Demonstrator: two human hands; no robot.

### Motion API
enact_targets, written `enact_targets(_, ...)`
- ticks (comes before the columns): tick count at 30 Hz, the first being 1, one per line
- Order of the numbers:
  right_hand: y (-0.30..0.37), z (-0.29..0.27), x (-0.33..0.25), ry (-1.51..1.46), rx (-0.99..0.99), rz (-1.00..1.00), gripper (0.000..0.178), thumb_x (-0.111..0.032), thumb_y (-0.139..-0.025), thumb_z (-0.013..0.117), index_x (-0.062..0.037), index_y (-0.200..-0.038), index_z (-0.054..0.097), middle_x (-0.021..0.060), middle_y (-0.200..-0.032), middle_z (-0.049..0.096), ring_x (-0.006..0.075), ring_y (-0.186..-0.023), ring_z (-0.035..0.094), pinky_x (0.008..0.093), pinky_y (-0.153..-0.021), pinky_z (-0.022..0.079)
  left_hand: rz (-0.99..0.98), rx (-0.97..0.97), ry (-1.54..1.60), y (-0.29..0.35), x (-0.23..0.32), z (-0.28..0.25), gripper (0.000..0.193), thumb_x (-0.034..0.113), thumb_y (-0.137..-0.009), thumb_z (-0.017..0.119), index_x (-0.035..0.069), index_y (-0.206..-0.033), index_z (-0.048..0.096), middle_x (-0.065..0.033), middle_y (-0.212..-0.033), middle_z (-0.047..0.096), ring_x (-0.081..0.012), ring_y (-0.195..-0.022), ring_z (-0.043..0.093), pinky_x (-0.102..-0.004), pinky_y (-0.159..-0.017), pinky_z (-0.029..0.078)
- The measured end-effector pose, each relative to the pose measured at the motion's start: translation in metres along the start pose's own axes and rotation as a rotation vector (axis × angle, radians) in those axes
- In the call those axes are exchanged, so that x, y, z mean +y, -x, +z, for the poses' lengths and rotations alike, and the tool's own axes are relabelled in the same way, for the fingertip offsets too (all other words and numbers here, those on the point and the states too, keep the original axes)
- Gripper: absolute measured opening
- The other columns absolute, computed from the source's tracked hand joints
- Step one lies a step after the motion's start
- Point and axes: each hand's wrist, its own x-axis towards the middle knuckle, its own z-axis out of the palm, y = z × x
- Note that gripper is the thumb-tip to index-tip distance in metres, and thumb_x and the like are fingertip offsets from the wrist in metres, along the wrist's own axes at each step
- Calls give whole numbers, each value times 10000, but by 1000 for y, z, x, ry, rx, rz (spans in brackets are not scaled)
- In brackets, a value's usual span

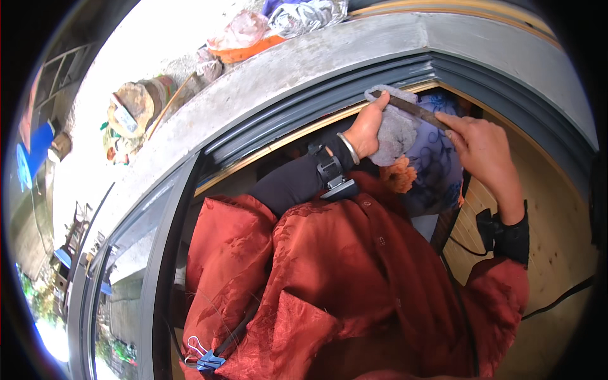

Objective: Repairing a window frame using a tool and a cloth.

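Note:
My left hand is closed round a fluffy grey cloth, its thumb pointing up beside one end of a dark brown flat bar. With my index finger stretched along it, my right hand grips the bar's other end. The bar lies slantwise over the cloth; its exact kind I cannot make out. Below it spreads a purple-blue patterned fabric with an orange flower. The fingers of my left hand are partly hidden by the cloth.
Just beyond my hands runs a dark grey sliding-frame track, with a concrete ledge behind it. Outside stand a wooden stump and plastic bags. A black cable crosses the wooden floor at right.

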Motion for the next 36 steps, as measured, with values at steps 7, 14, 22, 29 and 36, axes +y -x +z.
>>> enact_targets(7, -45, -15, 13, 3, -64, -177, 282, -127, -802, 622, -140, -1076, 688, 171, -745, 630, 367, -732, 596, 432, -656, 472, 66, 80, 94, 2, 6, -3, 473, 375, -986, 352, -3, -1163, 575, -175, -1143, 629, -315, -1052, 600, -436, -952, 443)
enact_targets(14, -44, 16, -8, -88, -101, -289, 306, -126, -811, 622, -165, -1109, 677, 182, -675, 573, 369, -666, 564, 441, -598, 425, 190, 94, 39, 51, 12, -46, 430, 346, -990, 396, -18, -1129, 578, -187, -1100, 642, -324, -1011, 623, -437, -918, 472)
enact_targets(22, -78, 21, -85, -25, -190, -425, 143, -160, -773, 640, -46, -835, 699, 169, -785, 659, 367, -773, 632, 435, -660, 496, 293, 131, -21, 136, 30, -73, 531, 389, -993, 340, -57, -1222, 514, -220, -1173, 603, -352, -1068, 593, -463, -969, 441)
enact_targets(29, -126, 29, -155, -243, -448, -522, 272, -114, -825, 591, 16, -1049, 677, 116, -725, 679, 155, -469, 574, 326, -457, 460, 482, 260, -100, 195, 46, -109, 502, 392, -992, 356, -33, -1189, 538, -208, -1109, 624, -351, -1013, 613, -492, -922, 471)
enact_targets(36, -107, 12, -185, -39, -379, -523, 281, -174, -882, 531, -79, -1112, 662, 86, -655, 647, 151, -490, 600, 305, -470, 494, 505, 269, -100, 203, 51, -115, 474, 374, -996, 377, -29, -1170, 555, -189, -1027, 647, -319, -913, 640, -459, -840, 521)
